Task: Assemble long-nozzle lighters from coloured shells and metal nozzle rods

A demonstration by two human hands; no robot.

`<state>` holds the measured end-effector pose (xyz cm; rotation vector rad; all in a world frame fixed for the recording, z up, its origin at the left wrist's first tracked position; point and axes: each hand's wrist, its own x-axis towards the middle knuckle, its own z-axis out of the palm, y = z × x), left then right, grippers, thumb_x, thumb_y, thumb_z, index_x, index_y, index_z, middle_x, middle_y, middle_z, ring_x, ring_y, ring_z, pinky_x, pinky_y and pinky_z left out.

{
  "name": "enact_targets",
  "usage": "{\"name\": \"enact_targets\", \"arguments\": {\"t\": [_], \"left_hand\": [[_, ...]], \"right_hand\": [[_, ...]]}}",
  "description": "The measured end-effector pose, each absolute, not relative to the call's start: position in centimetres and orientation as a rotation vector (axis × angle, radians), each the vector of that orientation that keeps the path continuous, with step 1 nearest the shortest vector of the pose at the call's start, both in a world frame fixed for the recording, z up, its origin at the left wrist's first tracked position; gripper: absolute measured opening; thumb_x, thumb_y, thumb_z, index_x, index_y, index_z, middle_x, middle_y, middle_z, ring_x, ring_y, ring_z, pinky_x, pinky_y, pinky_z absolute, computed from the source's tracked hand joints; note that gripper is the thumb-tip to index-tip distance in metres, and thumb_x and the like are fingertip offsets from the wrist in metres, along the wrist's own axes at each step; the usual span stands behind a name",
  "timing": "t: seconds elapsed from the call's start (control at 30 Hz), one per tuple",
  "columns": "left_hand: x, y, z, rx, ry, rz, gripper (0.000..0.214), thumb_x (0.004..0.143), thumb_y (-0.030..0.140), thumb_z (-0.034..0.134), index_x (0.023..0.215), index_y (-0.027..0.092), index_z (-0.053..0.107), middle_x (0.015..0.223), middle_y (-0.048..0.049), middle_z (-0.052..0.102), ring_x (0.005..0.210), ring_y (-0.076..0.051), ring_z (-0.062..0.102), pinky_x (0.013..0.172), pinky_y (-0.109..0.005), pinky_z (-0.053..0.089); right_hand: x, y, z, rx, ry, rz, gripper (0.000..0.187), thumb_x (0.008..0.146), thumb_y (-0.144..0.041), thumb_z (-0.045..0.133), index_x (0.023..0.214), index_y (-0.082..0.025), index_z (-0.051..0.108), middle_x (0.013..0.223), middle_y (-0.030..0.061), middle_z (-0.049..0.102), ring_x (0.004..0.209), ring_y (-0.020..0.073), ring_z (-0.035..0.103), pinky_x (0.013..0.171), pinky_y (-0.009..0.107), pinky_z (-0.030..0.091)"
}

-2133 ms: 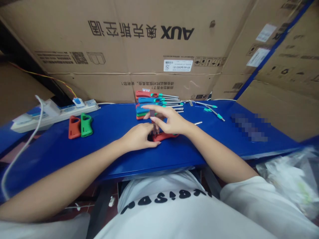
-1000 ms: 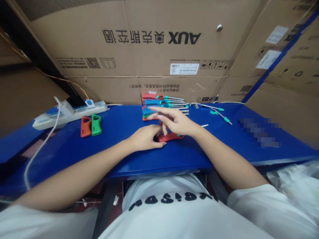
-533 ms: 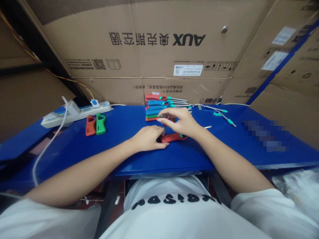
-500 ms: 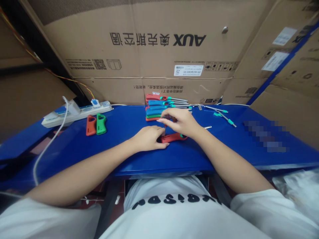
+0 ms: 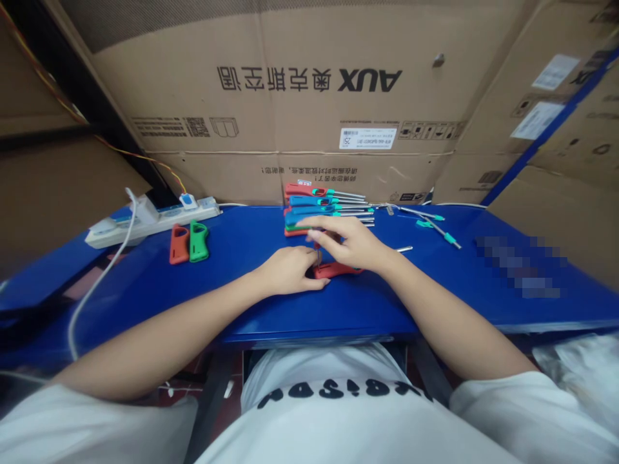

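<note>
A red lighter handle lies on the blue table in front of me. My left hand rests on the table with curled fingers holding the handle's left end. My right hand is above the handle, its thumb and fingers pinched on a thin dark tool that stands upright on the handle; its index finger is stretched out. A metal tube sticks out to the right behind my right wrist.
A stack of red, blue and green long-nosed lighters sits just behind my hands. Loose teal-tipped tubes lie to the right, a red shell and a green shell to the left, a power strip behind. Cardboard boxes wall the back.
My hands have stayed on the red handle. My right hand has sunk lower over it with the thin tool. The view has shifted slightly.
</note>
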<state>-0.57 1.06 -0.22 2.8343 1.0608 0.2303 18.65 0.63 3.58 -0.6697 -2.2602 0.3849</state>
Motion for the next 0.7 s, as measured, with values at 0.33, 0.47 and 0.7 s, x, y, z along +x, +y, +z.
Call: {"name": "enact_targets", "arguments": {"t": [0.33,0.47,0.7], "left_hand": [[-0.52,1.07,-0.23,2.811,1.065,0.215,0.029,0.087,0.05,0.061,0.086,0.02,0.059,0.083,-0.0025,0.069,0.073,-0.022,0.066,0.059,-0.03,0.042],[-0.55,1.12,-0.34,2.815,1.052,0.231,0.03,0.087,0.051,0.06,0.086,0.021,0.059,0.086,-0.0033,0.068,0.074,-0.022,0.066,0.06,-0.031,0.043],[-0.5,1.06,-0.41,2.804,1.081,0.207,0.031,0.089,0.051,0.058,0.083,0.021,0.056,0.082,-0.0035,0.067,0.072,-0.023,0.065,0.059,-0.031,0.043]], "right_hand": [[18.74,1.01,3.35,-0.666,-2.229,0.151,0.026,0.097,-0.038,0.058,0.101,-0.018,0.074,0.097,0.007,0.077,0.09,0.0191,0.07,0.084,0.031,0.053],[18.92,1.09,3.59,-0.641,-2.253,0.554,0.039,0.104,-0.026,0.038,0.134,-0.022,0.064,0.12,0.0053,0.074,0.08,0.0128,0.071,0.079,0.029,0.057],[18.67,0.78,3.31,-0.787,-2.162,0.184,0.029,0.093,-0.035,0.066,0.117,-0.024,0.075,0.117,0.0046,0.077,0.102,0.0211,0.072,0.096,0.033,0.053]]}}
